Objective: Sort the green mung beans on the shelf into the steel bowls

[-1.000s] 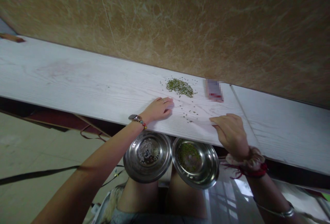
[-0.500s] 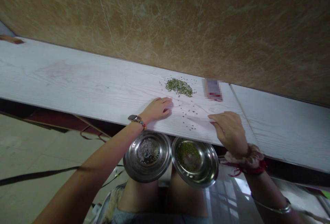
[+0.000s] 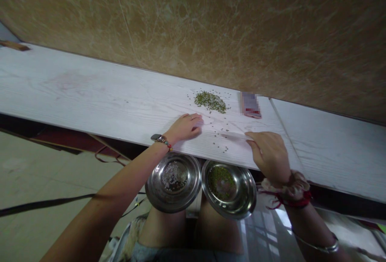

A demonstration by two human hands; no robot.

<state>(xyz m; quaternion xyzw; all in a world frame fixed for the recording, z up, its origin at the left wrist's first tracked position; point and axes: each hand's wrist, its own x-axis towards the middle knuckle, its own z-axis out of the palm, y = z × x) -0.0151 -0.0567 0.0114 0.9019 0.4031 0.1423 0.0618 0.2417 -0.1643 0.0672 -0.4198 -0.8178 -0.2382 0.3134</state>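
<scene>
My left hand point(image 3: 185, 127) lies palm down on the white table point(image 3: 144, 105), its fingers stretched out just below a pile of green beans point(image 3: 210, 101) mixed with white grains. Further right, my right hand point(image 3: 268, 151) is held over the table's near edge, thumb and fingers pinched together. A faint pale wedge runs left from its fingertips towards several loose beans point(image 3: 223, 130); I cannot make out whether it is a thin thing or a shadow. Over my lap are two metal bowls: the left bowl point(image 3: 153, 197) holds white grains, the right bowl point(image 3: 245, 185) green beans.
A phone point(image 3: 251, 105), partly blurred, lies right of the pile near the brown marbled wall point(image 3: 193, 25). A brown wooden piece point(image 3: 13, 45) sits at the table's far left. A dark strap point(image 3: 45, 205) crosses below my left forearm.
Both hands keep nearly the same places and poses. One or two loose beans near my right fingertips have shifted slightly towards the left; the whole view has moved a little.
</scene>
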